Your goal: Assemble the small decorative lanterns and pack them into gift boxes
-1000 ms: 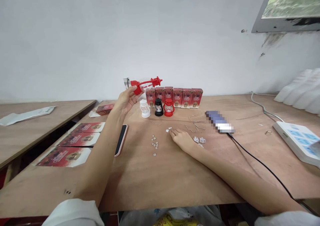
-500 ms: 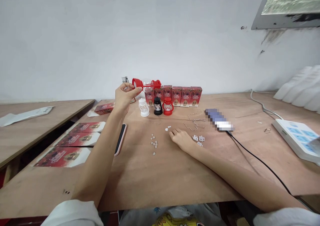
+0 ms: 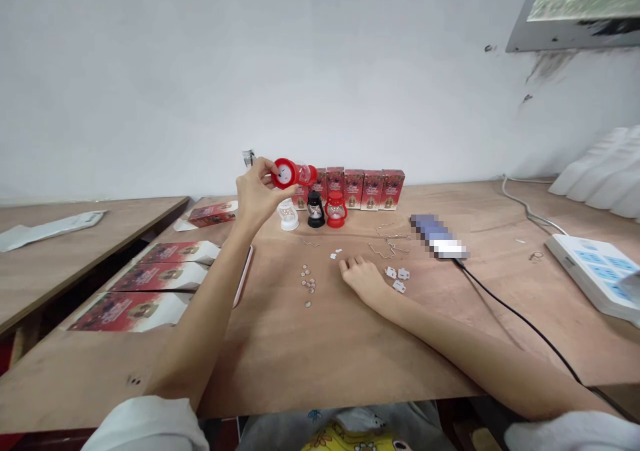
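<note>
My left hand (image 3: 257,191) grips a small red lantern (image 3: 285,173) by its base, raised above the table and lying sideways. Its white underside faces me. Resting on the tabletop, my right hand (image 3: 364,280) has its fingers loosely bent and apart, with nothing visible in them. Beside it lie white plastic pieces (image 3: 399,286) and, to the left, several button cells (image 3: 309,283). Behind the hands stand a white lantern (image 3: 289,216), a black lantern (image 3: 315,211) and a second red lantern (image 3: 336,210). Bent metal wires (image 3: 393,242) lie beyond my right hand.
A row of red printed boxes (image 3: 373,190) stands at the back. Flattened red cartons (image 3: 135,308) lie at left, near a phone (image 3: 243,278) partly behind my left arm. On the right are a blurred-out device (image 3: 440,238) with a black cable and a white power strip (image 3: 595,278).
My left hand has turned the red lantern so its underside points toward me, and has shifted slightly right. My right hand stays in place on the table.
</note>
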### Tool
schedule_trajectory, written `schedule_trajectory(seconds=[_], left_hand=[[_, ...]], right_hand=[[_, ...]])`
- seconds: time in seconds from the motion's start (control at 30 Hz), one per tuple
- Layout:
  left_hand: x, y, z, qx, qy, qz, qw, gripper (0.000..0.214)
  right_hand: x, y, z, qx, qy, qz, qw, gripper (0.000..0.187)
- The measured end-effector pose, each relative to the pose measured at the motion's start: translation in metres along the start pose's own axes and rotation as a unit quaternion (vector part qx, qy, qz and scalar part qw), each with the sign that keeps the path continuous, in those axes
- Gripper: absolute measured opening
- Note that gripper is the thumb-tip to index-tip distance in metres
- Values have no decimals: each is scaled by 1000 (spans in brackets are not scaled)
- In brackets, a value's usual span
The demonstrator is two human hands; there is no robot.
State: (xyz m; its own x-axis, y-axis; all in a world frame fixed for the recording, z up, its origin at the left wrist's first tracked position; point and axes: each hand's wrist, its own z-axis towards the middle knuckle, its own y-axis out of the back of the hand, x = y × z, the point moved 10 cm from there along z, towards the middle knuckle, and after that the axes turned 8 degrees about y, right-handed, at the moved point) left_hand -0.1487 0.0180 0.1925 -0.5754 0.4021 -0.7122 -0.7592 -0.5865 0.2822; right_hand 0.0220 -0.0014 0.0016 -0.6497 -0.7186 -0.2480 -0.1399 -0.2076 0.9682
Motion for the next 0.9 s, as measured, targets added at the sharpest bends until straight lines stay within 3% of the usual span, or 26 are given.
schedule_trajectory(seconds=[0.3, 0.67, 0.9], left_hand=[[-11, -3, -3, 11, -40, 45, 998, 34], [-9, -2, -4, 14, -21, 0, 1000, 40], [-25, -29, -12, 127, -82, 154, 976, 35]], right_hand=[[0, -1, 0, -10, 0, 9, 1000, 22], [-5, -5, 2, -20, -18, 7, 1000, 20], [-4, -3, -1, -9, -14, 7, 1000, 20]])
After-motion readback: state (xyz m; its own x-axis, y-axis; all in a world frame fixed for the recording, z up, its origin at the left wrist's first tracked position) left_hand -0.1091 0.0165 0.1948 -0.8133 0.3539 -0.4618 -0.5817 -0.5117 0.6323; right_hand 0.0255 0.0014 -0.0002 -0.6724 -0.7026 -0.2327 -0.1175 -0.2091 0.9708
